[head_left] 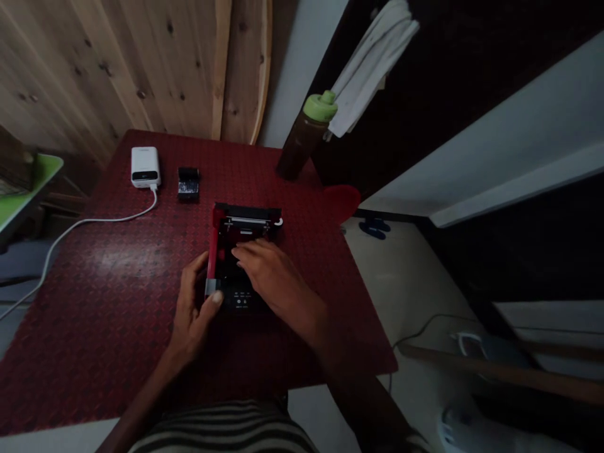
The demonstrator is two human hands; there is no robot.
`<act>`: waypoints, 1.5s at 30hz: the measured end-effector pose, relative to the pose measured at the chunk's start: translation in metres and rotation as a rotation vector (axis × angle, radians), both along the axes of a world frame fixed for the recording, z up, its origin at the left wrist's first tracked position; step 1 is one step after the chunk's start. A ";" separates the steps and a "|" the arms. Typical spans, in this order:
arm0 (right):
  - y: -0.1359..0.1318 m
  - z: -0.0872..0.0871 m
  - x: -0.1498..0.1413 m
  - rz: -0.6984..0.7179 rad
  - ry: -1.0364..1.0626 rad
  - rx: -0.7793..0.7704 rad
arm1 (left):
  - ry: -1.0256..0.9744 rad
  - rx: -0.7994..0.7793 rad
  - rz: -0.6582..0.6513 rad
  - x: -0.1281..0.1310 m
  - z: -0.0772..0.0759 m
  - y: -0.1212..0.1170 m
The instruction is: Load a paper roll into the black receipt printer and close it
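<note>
A small black and red device (240,233) with an opened top lies on the red patterned table (108,277). My left hand (193,308) grips its near left corner, thumb on the grey edge. My right hand (274,277) rests on top of the device, fingers reaching forward over its dark middle; they lie flat and slightly curled. I cannot make out anything held in the right fingers.
A white power bank (145,167) with a white cable (70,229) sits at the table's far left, a small black object (188,182) beside it. A dark bottle with a green cap (306,135) stands at the far edge. White cloth (372,63) hangs behind.
</note>
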State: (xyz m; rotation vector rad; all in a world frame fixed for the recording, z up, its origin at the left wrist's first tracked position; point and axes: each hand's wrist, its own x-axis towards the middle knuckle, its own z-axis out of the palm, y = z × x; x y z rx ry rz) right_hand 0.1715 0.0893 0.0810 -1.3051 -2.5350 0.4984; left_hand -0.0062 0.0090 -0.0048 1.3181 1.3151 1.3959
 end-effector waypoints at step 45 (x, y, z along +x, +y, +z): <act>-0.045 -0.079 0.137 -0.379 0.568 -0.369 | 0.104 -0.016 0.031 -0.004 -0.003 0.000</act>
